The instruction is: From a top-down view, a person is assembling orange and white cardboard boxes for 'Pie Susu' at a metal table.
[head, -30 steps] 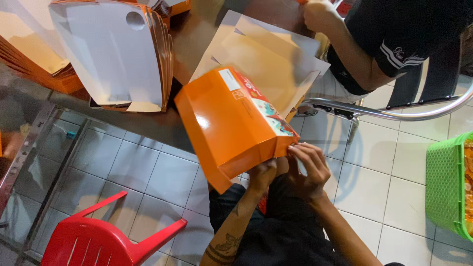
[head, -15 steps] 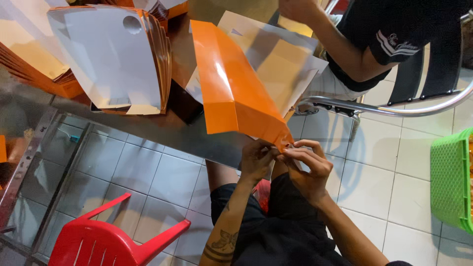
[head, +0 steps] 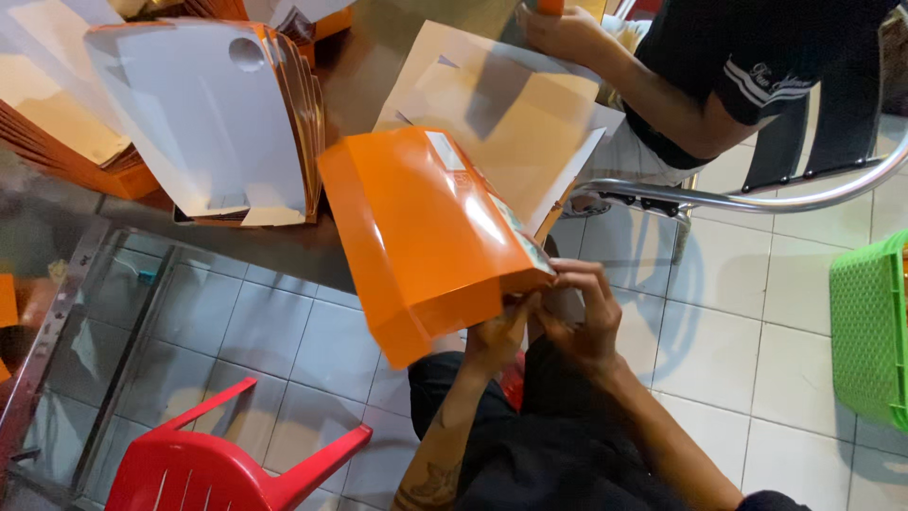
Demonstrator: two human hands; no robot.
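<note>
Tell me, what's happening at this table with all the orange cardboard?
A person is folding an orange box, with both the left hand and the right hand pinching its lower corner over their lap. On the table stands a stack of flat box blanks, with loose tan sheets beside it. A co-worker's hand works at the far edge. A red plastic chair stands below.

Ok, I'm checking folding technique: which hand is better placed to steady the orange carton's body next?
Left, probably. The left hand sits beneath the orange carton at its near corner, by the broad face; the right hand curls over the end, pinching there.
</note>
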